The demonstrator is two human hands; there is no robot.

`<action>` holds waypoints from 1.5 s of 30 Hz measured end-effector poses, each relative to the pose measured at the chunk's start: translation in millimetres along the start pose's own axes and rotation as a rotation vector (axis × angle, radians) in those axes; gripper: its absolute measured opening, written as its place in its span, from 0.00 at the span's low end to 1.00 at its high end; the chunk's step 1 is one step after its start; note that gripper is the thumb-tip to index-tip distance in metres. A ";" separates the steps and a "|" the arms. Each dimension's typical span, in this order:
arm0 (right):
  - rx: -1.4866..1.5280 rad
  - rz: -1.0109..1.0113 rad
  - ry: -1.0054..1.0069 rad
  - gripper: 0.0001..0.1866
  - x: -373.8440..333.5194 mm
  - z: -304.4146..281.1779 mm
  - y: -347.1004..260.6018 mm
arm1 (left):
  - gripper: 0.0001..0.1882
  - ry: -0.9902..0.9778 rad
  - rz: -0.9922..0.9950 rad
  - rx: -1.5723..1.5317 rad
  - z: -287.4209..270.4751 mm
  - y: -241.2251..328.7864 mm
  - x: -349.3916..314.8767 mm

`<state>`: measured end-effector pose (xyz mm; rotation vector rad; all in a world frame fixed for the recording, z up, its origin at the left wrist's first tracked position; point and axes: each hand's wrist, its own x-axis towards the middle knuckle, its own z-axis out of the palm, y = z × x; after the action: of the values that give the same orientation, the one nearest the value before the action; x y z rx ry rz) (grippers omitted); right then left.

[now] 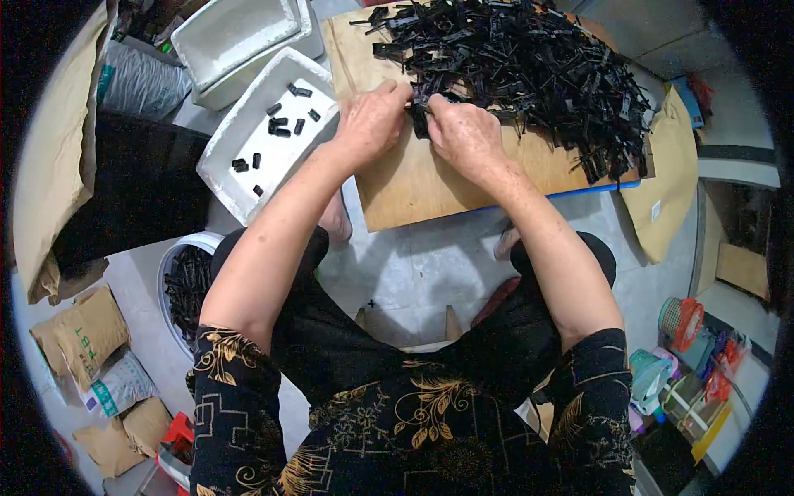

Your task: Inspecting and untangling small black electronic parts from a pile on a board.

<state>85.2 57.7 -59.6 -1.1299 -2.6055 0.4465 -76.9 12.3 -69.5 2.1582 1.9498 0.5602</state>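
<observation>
Both hands meet over the near left part of a wooden board. Between them is a small black plastic part, partly covered by my fingers. My left hand pinches its left side, and my right hand grips it from the right with curled fingers. Just beyond my hands a large heap of black plastic parts covers much of the board. Left of my left hand, a white foam box holds several short black pieces.
More white foam boxes stand behind the first. A white bucket full of black parts stands by my left leg. Brown and white sacks lie at the lower left. A brown paper sheet hangs beside the board's right end.
</observation>
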 end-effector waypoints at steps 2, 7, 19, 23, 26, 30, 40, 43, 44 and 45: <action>0.018 0.013 0.000 0.08 -2.2 -4.7 0.6 | 0.09 -0.005 -0.019 -0.020 1.6 -0.7 2.4; 0.059 0.041 0.006 0.09 -7.5 -11.6 10.3 | 0.06 -0.006 0.003 -0.084 7.9 -3.6 3.9; 0.564 0.145 0.226 0.17 -7.9 -26.3 11.6 | 0.08 0.087 -0.309 -0.346 -10.3 27.2 23.2; 0.691 0.215 0.292 0.14 -4.1 -25.9 29.1 | 0.09 -0.021 -0.416 -0.580 -16.2 46.0 30.8; 0.956 0.326 0.204 0.11 -2.9 -33.6 32.7 | 0.11 -0.073 -0.430 -0.743 -16.7 51.2 34.5; 1.123 0.492 0.121 0.10 -2.0 -46.6 42.6 | 0.14 0.004 -0.338 -0.876 -16.7 55.8 40.5; 1.167 0.272 -0.258 0.07 -23.7 -94.3 56.3 | 0.16 -0.272 -0.287 -1.313 -44.0 65.1 34.0; 1.208 0.256 -0.289 0.06 -29.5 -103.2 62.3 | 0.16 -0.332 -0.273 -1.421 -47.7 72.4 34.5; 1.216 0.228 -0.299 0.07 -31.0 -106.0 62.8 | 0.17 -0.391 -0.284 -1.472 -51.1 76.1 34.5; 1.217 0.229 -0.298 0.07 -31.9 -107.8 62.1 | 0.17 -0.449 -0.297 -1.522 -53.1 78.1 34.4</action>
<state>185.9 93.1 11.9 -0.8791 -1.7222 1.9775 -23.6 30.3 13.8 0.8676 0.8943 0.9285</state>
